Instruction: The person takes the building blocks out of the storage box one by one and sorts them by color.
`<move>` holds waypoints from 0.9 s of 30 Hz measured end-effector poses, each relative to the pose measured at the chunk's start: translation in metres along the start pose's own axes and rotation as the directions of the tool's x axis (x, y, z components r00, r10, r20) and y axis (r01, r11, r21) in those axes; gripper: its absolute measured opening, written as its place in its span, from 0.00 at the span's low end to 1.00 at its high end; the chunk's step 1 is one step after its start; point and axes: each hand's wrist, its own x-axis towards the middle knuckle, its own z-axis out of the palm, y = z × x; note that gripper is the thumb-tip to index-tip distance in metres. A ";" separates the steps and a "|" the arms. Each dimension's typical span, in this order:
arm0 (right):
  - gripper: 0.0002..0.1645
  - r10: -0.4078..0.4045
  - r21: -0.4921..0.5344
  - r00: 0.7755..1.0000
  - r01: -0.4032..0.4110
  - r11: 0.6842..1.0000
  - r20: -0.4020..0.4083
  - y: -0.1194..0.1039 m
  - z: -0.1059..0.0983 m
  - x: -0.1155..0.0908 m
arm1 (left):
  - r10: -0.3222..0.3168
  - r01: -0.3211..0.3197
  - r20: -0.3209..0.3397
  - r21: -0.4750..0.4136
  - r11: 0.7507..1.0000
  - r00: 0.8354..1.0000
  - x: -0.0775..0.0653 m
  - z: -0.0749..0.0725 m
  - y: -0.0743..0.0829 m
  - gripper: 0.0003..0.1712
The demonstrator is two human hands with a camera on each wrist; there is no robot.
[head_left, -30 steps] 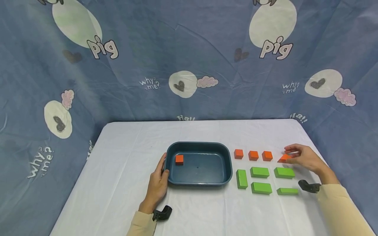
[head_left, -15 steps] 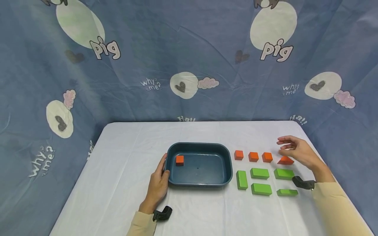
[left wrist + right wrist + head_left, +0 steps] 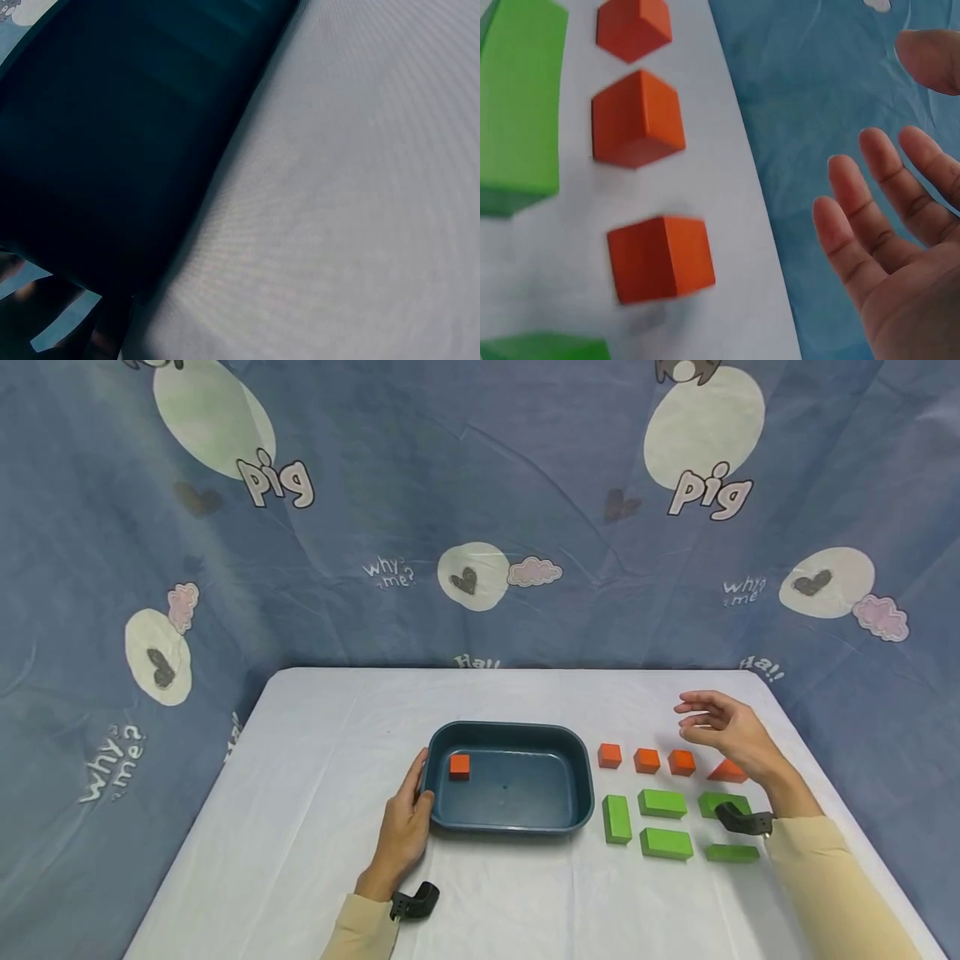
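My left hand [image 3: 405, 827] holds the left side of a dark blue rectangular tray [image 3: 510, 822], thumb at the rim and fingers along the outer wall. One orange cube [image 3: 459, 767] lies inside near the tray's left end. In the left wrist view the tray wall [image 3: 112, 150] fills the upper left, with the fingers dim below it. Above the back right of the table, my right hand [image 3: 731, 731] holds nothing, its fingers loosely bent and apart. Below it lie an orange triangular block [image 3: 727, 772] and an orange cube [image 3: 682, 762].
Two more orange blocks [image 3: 647, 761] continue the row toward the tray. Several green rectangular blocks [image 3: 666, 843] lie in front of that row, one partly behind the right wrist's camera [image 3: 742, 820]. A blue printed cloth [image 3: 337, 527] hangs behind the white table [image 3: 337, 735].
My right hand has let go of the orange triangular block, which stays on the table, and has moved up and to the left. The left hand stays at the tray.
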 end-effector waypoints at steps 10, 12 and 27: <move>0.31 -0.033 0.078 0.998 0.029 0.997 0.045 -0.023 0.028 0.012 | 0.016 -0.016 -0.012 0.006 1.000 1.000 0.001 -0.002 -0.001 0.38; 0.32 -0.030 0.079 0.998 0.025 0.997 0.060 -0.027 0.035 0.015 | 0.011 -0.011 -0.008 0.002 1.000 1.000 0.000 -0.002 -0.001 0.38; 0.34 -0.129 0.158 0.980 0.105 0.982 0.148 -0.053 0.082 0.040 | 0.054 -0.054 -0.022 -0.019 0.998 0.998 -0.001 0.001 -0.005 0.39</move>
